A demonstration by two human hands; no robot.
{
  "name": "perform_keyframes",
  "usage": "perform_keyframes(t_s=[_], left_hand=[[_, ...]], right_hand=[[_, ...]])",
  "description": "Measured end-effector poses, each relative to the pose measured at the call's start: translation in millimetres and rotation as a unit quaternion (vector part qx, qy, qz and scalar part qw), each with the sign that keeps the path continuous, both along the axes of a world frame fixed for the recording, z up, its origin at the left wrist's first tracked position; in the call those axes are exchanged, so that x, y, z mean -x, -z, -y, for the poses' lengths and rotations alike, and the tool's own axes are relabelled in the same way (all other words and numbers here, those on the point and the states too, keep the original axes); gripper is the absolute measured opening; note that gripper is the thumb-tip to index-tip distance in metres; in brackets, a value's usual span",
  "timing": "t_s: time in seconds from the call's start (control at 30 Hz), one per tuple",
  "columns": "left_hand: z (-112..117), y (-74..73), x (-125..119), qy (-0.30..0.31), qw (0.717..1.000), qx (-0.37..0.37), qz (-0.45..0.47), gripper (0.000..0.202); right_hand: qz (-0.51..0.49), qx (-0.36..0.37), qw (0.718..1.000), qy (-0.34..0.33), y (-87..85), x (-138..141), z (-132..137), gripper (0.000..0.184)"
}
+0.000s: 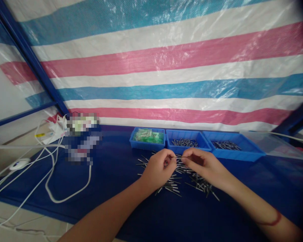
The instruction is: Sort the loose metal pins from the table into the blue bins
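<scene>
Over a loose heap of metal blind rivets (170,185), my left hand (159,168) and my right hand (208,166) face each other a short gap apart. Both are closed in a pinch, thumb against forefinger. Between the fingertips runs one thin blind rivet (178,157), gripped from either side; its ends are hidden by the fingers. More rivets lie scattered on the dark blue tabletop (192,215), partly covered by my hands.
Behind my hands stand three blue bins in a row: the left bin (147,145) with green-tinted plastic bags, the middle bin (203,148) and right bin (247,155) with rivets. White cables (53,198) loop over the left side. A striped sheet (166,53) hangs behind.
</scene>
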State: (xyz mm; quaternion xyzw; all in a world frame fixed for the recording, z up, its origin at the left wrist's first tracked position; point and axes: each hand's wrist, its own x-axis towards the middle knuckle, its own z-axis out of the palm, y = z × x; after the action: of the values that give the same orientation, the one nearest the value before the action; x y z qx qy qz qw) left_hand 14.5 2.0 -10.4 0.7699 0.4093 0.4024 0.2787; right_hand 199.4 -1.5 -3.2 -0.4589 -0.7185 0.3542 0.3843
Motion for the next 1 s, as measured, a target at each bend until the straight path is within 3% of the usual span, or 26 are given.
perform_keyframes(t_s=[0.27,0.4,0.6,0.73,0.8,0.87,1.0], left_hand=[[-0.4,3.3,-2.4,0.055,0.994,-0.046,-0.08,0.019],[0.4,1.8,-1.2,0.025,0.997,-0.038,-0.059,0.015],[-1.6,2.4,0.8,-0.007,0.996,-0.052,-0.07,0.017],[0.0,4.8,2.9,-0.017,0.981,-0.081,-0.174,0.032],[1.1,6.8,4.7,-0.025,0.969,-0.09,-0.23,0.033],[1.4,8.9,6.4,-0.029,0.958,-0.092,-0.27,0.031],[-0.7,11.9,8.4,-0.035,0.95,-0.092,-0.295,0.024]], right_hand=[[-0.05,0.01,0.999,0.005,-1.8,-1.2,-0.2,0.024],[-0.027,-0.003,1.0,0.003,1.7,-5.6,-2.6,0.024],[0.08,-0.082,0.993,0.012,-3.9,-15.1,-6.2,0.025],[0.109,-0.135,0.972,0.157,-9.6,-44.9,-15.7,0.028],[0.158,-0.157,0.943,0.249,-10.1,-70.9,-22.5,0.028],[0.222,-0.178,0.892,0.351,-6.6,-100.4,-29.4,0.025],[0.298,-0.193,0.829,0.431,13.9,-151.5,-42.5,0.021]])
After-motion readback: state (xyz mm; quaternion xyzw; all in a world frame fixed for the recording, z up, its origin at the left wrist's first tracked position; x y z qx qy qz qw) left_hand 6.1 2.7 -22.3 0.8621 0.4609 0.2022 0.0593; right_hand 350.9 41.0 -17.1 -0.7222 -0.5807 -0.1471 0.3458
